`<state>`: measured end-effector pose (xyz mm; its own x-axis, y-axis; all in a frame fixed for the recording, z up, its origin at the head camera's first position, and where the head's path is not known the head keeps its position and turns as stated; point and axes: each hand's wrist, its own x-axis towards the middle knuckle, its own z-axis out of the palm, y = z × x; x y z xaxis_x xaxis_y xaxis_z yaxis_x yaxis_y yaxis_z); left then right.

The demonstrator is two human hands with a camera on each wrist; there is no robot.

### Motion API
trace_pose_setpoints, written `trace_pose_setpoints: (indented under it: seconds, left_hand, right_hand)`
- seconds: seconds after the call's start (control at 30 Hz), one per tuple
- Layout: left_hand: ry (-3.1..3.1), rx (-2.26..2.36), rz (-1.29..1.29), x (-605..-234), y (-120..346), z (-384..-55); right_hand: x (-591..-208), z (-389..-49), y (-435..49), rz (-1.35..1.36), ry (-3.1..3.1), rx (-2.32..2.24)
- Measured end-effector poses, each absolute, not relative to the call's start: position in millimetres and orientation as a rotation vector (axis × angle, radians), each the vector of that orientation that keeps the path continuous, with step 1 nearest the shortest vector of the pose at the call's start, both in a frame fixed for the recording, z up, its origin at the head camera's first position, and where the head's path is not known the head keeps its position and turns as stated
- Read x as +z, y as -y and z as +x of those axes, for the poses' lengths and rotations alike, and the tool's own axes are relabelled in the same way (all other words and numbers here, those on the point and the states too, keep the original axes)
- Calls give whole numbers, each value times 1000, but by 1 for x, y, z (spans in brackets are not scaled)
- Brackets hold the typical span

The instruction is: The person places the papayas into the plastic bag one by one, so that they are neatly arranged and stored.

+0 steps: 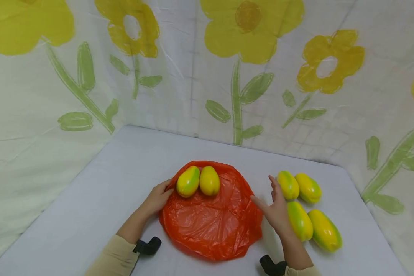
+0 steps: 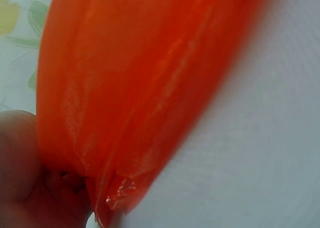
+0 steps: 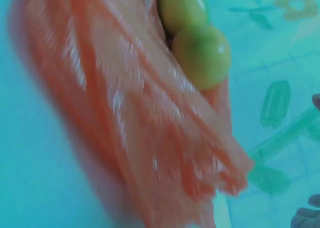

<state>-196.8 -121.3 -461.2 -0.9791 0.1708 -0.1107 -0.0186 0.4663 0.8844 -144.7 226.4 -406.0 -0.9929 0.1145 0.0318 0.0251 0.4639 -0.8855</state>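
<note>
A red plastic bag point(image 1: 210, 226) lies spread wide on the table. Two yellow-green papayas, a left one point(image 1: 188, 182) and a right one point(image 1: 209, 181), rest in it near its far edge. My left hand point(image 1: 158, 198) grips the bag's left rim; the left wrist view shows the thumb point(image 2: 17, 158) against the red plastic point(image 2: 115, 78). My right hand point(image 1: 276, 209) is raised at the bag's right side, thumb and fingers spread, holding nothing. Just beyond it sit loose papayas point(image 1: 298, 221). In the right wrist view only fingertips point(image 3: 306, 218) appear at the right edge.
Several papayas form a group on the right of the white table point(image 1: 124, 161), among them one at the back point(image 1: 308, 188) and one nearer the front point(image 1: 325, 230). A flower-printed curtain point(image 1: 179, 96) hangs behind and beside the table.
</note>
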Motion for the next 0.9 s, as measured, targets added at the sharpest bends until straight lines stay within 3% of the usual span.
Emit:
trace_pose_setpoints:
  seconds: [0.5,0.9]
  left_hand:
    - [-2525,1551,138,-460,122,-196]
    - [-2527,1543,126,-459,122,-195]
  right_hand:
    - [-395,-122,-278,-390,2567,1331]
    - [-407,-106,-299,-539,2595,1209]
